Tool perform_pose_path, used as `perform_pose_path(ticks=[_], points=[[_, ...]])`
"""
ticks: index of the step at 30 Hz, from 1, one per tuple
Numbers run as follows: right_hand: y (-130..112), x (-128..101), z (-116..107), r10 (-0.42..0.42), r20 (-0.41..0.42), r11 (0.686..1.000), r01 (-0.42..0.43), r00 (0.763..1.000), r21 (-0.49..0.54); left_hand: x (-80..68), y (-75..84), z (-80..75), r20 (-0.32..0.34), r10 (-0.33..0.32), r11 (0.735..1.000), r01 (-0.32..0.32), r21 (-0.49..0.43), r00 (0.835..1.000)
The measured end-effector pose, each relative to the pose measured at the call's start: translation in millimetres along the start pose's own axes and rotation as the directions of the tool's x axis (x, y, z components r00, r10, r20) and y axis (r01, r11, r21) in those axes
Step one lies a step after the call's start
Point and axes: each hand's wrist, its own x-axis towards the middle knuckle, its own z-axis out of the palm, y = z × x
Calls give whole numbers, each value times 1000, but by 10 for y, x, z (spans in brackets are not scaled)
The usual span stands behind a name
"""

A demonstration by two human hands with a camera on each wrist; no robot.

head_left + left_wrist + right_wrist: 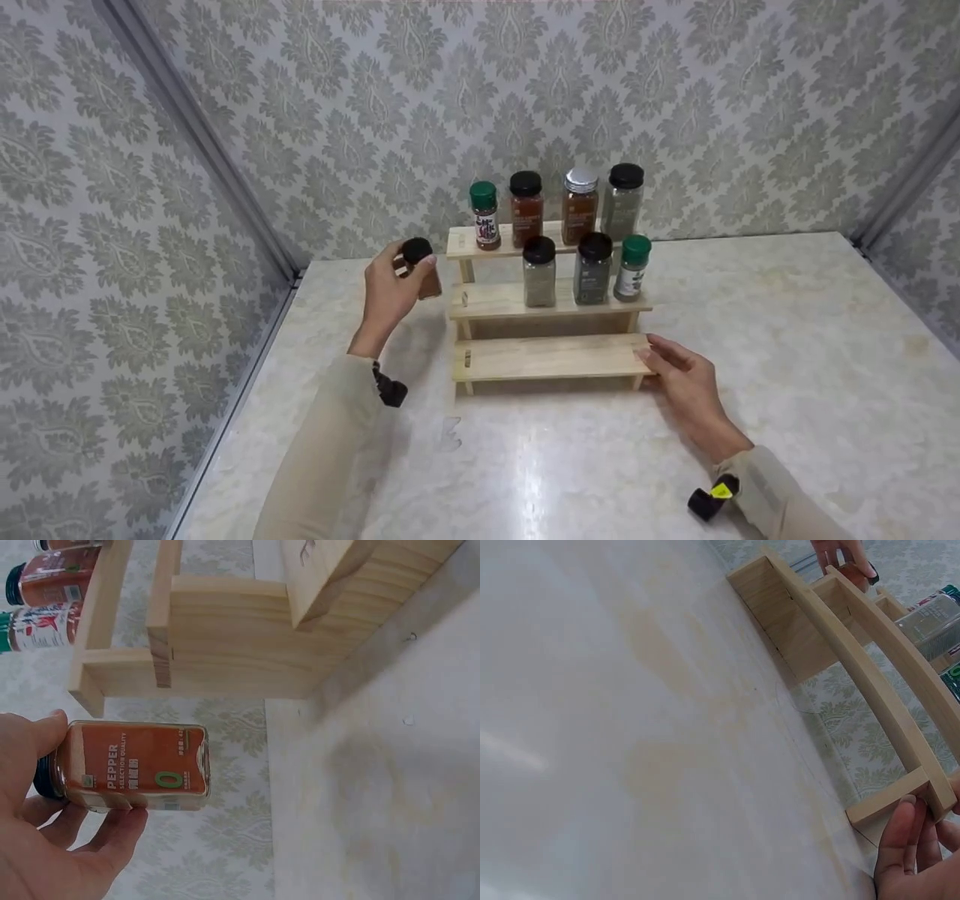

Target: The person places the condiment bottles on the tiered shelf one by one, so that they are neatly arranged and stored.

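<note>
Gripping a pepper jar (135, 765) between thumb and curled fingers, our left hand (390, 289) holds it clear of the worktop (787, 360), just off the left end of the wooden stepped rack (551, 356), about level with the rack's middle step. In the left wrist view the jar lies on its side in the grip, black cap toward the palm and label facing out; held that way, the label stays readable and the base is free to be set down.

Our right hand (686, 382) rests with straight, relaxed fingers against the right end of the lowest step, holding nothing; we judge it steadies the light rack so it does not slide. In the right wrist view the fingertips (900, 829) touch the end of that board.

Our rack stands toward the far edge of the worktop, roughly midway between its left and right edges. Its top step carries four jars (555, 204) in a row and the middle step three jars (589, 268), bunched to the right, which leaves the left part of that step bare beside the held jar. Nothing stands on the lowest step. Patterned wallpaper (375, 97) backs the far and left edges.
</note>
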Motion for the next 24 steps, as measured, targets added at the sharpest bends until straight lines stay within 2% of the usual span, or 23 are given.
perform_pose_path(ticks=[5,13,19,24], points=[[4,-4,-13,-14,11,1000,14,1000,-1,-44,164,-30,-1,55,998,-55,24,998],[0,-4,-22,-10,4,1000,10,1000,-7,-111,535,-44,11,137,990,-138,32,990],[4,-1,-30,-18,-1,1000,18,1000,-22,-166,720,54,41,180,984,-180,-7,983],[9,-5,-13,-17,8,1000,17,1000,22,-202,794,151,79,194,981,-191,-42,978]])
